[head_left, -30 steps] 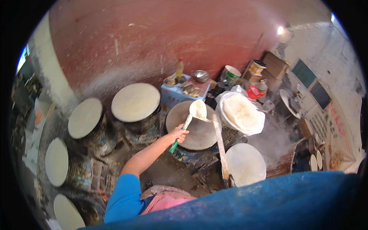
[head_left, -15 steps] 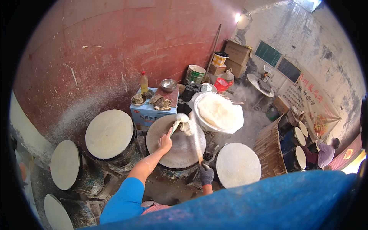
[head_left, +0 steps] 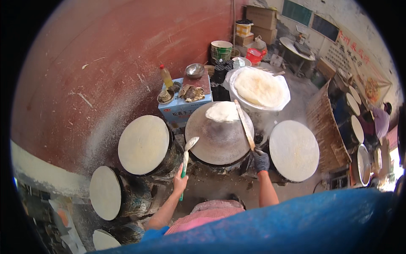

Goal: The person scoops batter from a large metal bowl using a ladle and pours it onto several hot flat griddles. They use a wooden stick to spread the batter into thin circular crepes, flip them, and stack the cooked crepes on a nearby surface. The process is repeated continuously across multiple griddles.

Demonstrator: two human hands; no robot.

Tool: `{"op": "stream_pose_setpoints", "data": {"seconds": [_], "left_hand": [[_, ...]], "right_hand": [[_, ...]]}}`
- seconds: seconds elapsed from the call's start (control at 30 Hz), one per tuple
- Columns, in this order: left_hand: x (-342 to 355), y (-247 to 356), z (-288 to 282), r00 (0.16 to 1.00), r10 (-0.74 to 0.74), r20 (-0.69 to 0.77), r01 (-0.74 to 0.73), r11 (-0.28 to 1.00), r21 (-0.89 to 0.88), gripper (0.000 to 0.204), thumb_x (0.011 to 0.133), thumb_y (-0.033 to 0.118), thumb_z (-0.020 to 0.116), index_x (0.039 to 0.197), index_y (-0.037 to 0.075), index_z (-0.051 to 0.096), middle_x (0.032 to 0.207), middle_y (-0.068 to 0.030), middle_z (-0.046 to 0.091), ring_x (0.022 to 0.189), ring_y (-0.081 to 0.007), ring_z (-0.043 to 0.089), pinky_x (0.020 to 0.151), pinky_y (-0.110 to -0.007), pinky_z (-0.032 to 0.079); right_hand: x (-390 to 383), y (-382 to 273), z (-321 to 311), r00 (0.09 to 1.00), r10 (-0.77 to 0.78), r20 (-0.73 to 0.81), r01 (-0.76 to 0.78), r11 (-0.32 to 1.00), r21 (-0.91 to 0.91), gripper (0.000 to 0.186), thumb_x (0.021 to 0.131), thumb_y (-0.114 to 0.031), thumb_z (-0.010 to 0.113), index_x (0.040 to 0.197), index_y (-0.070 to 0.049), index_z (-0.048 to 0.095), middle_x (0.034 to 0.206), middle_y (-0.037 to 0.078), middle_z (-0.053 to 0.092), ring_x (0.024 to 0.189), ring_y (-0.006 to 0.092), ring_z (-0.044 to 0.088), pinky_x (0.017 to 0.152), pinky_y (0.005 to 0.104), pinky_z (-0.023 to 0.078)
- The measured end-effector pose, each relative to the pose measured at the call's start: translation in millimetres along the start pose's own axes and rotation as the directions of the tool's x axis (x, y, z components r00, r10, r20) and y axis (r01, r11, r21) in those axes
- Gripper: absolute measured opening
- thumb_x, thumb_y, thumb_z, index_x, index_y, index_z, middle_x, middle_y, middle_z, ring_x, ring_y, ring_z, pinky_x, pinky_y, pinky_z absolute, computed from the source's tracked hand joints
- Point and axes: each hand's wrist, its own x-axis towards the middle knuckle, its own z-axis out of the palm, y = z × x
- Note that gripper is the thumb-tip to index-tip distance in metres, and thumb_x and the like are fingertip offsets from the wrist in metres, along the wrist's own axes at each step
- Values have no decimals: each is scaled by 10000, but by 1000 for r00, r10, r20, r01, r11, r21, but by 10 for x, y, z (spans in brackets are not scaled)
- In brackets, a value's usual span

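A round griddle (head_left: 213,146) stands in front of me with a lump of white batter (head_left: 222,112) on its far part. My left hand (head_left: 180,183), bare, is closed round the green handle of a spoon (head_left: 186,158). Batter coats the spoon's head, which is just over the griddle's near left edge. In a dark glove, my right hand (head_left: 261,161) grips a flat wooden spatula (head_left: 245,127) by its near end. The blade slants across the griddle's right side, its far tip close beside the batter.
Round griddles flank mine, one on the right (head_left: 294,151) and several on the left (head_left: 144,144). Behind are a blue box (head_left: 186,111) carrying a bottle and bowl, and a white-lined tray of flat pancakes (head_left: 260,89). A person (head_left: 380,120) is at far right.
My left hand has drawn back toward me with the spoon. The batter that was at the spoon's head now lies on the griddle. My view has shifted left.
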Motion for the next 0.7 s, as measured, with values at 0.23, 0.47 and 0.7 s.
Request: {"op": "stream_pose_setpoints", "data": {"seconds": [0.23,0.47,0.7], "left_hand": [[-330,-237,-222,996,80,23,-80,996,-35,681,727,26,571,1373,125,380,1212,-229,540,1070,-331,560,879,-339,426],[-336,-281,-124,998,61,8,-60,994,-93,702,714,19,583,1375,153,387,1181,-197,577,964,-268,597,813,-328,452],[-465,-230,-8,998,-48,-38,42,986,-162,711,713,-36,570,1375,156,396,1140,-159,605,860,-168,570,744,-297,459]], "right_hand": [[-149,-30,157,971,-230,56,232,972,-29,411,788,-323,631,1044,-3,647,894,155,683,770,182,646,730,318,488],[49,67,104,907,-368,206,400,905,-146,297,745,-241,657,948,-27,686,874,137,686,769,147,640,674,296,495],[451,146,-73,970,210,119,-230,954,193,218,773,-173,673,953,-54,698,785,50,682,628,87,580,574,266,486]]}}
